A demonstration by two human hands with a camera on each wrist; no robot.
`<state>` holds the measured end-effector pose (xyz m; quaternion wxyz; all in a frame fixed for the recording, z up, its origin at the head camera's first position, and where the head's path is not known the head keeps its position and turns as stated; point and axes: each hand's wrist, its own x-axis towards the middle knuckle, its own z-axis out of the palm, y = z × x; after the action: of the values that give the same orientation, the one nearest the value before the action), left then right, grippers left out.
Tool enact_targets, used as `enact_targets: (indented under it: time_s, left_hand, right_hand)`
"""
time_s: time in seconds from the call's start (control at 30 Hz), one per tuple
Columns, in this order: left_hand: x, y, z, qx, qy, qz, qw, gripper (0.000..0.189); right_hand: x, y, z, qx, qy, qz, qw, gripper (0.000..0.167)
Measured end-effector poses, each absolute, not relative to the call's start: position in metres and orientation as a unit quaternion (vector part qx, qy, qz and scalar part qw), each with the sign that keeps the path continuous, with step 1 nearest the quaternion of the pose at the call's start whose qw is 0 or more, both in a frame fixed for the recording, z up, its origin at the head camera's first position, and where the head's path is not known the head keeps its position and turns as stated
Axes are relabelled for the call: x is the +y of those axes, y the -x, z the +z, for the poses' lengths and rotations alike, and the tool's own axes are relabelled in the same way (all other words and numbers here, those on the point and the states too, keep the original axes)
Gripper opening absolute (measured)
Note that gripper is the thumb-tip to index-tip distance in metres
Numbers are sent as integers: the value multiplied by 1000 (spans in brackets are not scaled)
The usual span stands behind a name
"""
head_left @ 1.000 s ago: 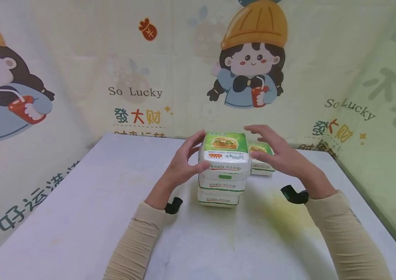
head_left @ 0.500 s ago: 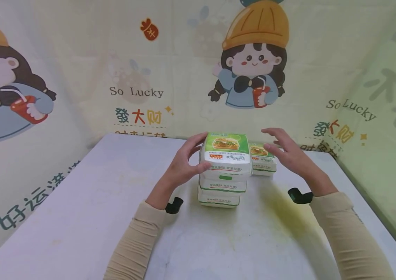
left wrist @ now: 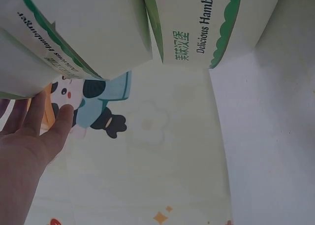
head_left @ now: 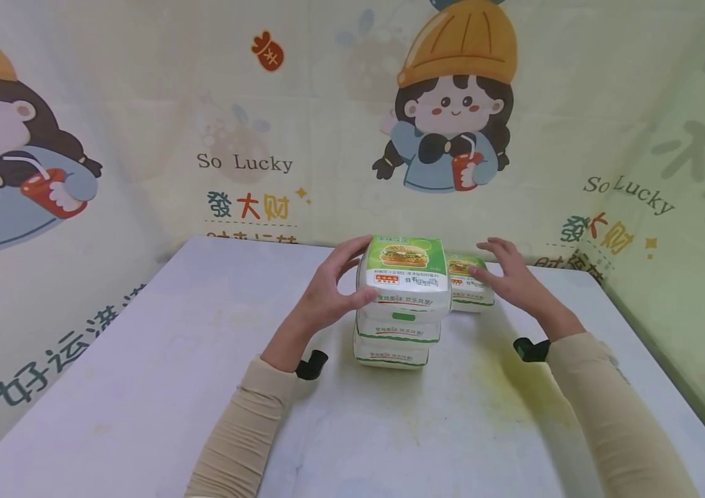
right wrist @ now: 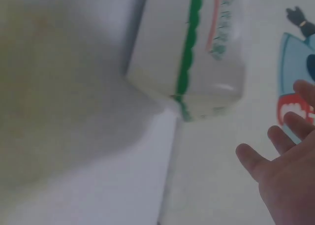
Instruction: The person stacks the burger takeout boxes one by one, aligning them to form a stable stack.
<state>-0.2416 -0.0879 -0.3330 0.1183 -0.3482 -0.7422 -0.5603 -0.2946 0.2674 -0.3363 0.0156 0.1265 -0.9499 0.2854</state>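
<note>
Three white-and-green hamburger boxes stand stacked in the head view, the top box [head_left: 405,277] above the middle box [head_left: 398,330] and the bottom box [head_left: 391,354]. My left hand [head_left: 330,287] grips the top box at its left side, thumb by the front corner and fingers toward the back edge. Behind the stack to the right sits another hamburger box [head_left: 472,290], partly hidden. My right hand [head_left: 510,277] is at its right, fingers spread and holding nothing. In the right wrist view, those fingers [right wrist: 251,158] are apart from a box [right wrist: 162,48].
The boxes stand on a white table [head_left: 203,387] with a yellowish stain [head_left: 514,380] at the right. A printed cloth [head_left: 327,124] with cartoon figures hangs behind the table and along both sides.
My right hand has left the right side of the stacked top box and moved right to the box behind. My left hand stays on the stack.
</note>
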Motion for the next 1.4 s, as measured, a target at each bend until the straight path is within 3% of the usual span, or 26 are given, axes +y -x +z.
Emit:
enact_targets:
  time_s: [0.2,0.6,1.4]
  left_hand:
    - [-88,242,-333,-742,351,-558,119,76]
    - [-87,242,-334,-738,358,-559,117,79]
    - [-88,243,-334,-744,348,-558,116,77]
  right_hand:
    - [269,307,-350,-962,-105,250,-17,90]
    - [276,326,-367,-969,-92,224,-55,96]
    - [287,315,-371,-957,-128,251,-62,101]
